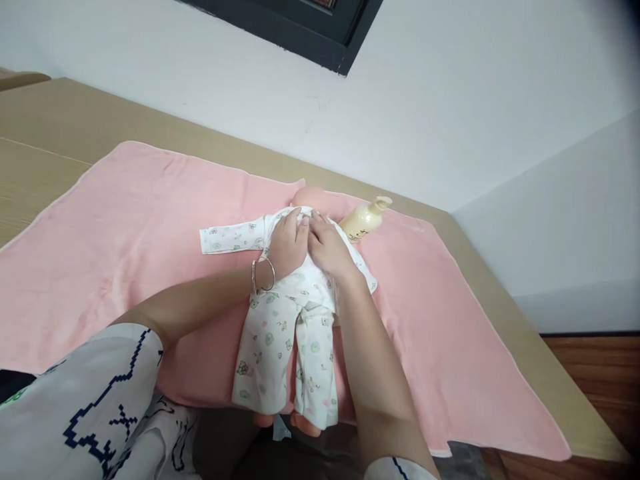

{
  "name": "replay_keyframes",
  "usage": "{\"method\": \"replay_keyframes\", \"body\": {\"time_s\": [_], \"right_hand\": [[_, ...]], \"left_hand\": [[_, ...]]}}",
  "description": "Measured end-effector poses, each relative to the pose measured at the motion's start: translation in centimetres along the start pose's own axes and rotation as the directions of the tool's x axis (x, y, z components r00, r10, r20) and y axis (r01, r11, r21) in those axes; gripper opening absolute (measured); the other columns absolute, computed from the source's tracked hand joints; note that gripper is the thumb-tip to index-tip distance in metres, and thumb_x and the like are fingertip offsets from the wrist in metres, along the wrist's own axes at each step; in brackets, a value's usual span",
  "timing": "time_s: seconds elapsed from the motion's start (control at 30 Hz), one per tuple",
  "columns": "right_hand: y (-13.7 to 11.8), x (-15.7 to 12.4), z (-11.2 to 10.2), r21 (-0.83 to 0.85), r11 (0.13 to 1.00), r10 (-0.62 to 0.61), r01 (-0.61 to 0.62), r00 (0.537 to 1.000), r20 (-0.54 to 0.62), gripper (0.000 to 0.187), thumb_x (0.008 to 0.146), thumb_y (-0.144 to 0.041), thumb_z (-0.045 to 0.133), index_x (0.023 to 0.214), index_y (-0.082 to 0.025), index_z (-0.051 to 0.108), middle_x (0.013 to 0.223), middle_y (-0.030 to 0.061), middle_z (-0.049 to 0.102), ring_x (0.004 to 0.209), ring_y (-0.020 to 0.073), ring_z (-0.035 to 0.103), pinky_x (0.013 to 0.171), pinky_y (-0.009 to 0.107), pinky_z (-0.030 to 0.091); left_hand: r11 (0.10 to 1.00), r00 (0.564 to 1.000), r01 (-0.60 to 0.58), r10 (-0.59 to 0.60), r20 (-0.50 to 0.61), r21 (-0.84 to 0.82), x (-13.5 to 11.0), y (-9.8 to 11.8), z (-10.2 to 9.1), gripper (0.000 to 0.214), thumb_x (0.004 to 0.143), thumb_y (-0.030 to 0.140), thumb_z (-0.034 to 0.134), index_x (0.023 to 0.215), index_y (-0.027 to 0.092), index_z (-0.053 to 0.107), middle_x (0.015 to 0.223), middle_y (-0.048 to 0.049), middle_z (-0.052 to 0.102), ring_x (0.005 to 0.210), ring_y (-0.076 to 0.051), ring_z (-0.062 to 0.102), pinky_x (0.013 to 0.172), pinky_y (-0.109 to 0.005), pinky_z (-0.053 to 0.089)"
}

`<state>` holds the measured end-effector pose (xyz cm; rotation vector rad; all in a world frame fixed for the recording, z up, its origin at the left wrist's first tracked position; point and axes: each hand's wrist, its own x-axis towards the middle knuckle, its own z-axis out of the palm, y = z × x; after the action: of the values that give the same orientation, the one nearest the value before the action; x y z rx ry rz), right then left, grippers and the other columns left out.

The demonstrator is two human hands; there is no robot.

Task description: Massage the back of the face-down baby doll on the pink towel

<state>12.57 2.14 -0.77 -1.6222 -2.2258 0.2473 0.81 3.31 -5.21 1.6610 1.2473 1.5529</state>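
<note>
A baby doll [309, 196] lies stretched out, its bald head at the far end and its feet towards me. It wears a white long-sleeved top [300, 285] and matching trousers [267, 353], both printed with small green and pink figures. My left hand [289, 243], with a bangle at the wrist, rests on the upper chest and its fingers are closed at the neckline. Close beside it, almost touching, my right hand [327, 245] is closed on the same neckline cloth. The fingertips partly hide the fabric between them. One sleeve [233, 238] sticks out flat to the left.
Under the doll is a pink blanket [200, 193] spread over a wooden table [200, 137]. A pale yellow pump bottle [364, 220] leans or lies just right of the doll's shoulder. A white wall [425, 100] rises behind the table, with a dark frame [310, 33] on it.
</note>
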Motion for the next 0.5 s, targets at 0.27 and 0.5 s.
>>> {"method": "replay_keyframes", "body": {"time_s": [0.27, 0.5], "right_hand": [[-3.7, -2.1, -1.1, -0.164, 0.968, 0.204, -0.191, 0.977, 0.066, 0.053, 0.099, -0.024, 0.032, 0.146, -0.007, 0.046, 0.153, 0.0256, 0.044, 0.145, 0.0399, 0.038, 0.117, 0.058, 0.033], [-0.5, -0.3, 0.1, -0.023, 0.997, 0.073, -0.073, 0.997, -0.007, 0.055, 0.102, -0.039, 0.025, 0.15, -0.019, 0.044, 0.161, 0.0113, 0.037, 0.153, 0.032, 0.026, 0.122, 0.061, 0.022]], "left_hand": [[0.997, 0.999, -0.039, 0.039, 0.002, 0.071, -0.3, -0.1, 0.0, 0.048, 0.104, 0.045, 0.028, 0.128, 0.014, 0.055, 0.133, -0.0168, 0.063, 0.13, -0.028, 0.056, 0.114, -0.047, 0.042], [0.994, 0.996, -0.085, 0.085, 0.014, 0.069, -0.3, -0.1, 0.0, 0.056, 0.104, 0.053, 0.024, 0.129, 0.013, 0.053, 0.133, -0.019, 0.062, 0.128, -0.029, 0.056, 0.113, -0.048, 0.043]]}}
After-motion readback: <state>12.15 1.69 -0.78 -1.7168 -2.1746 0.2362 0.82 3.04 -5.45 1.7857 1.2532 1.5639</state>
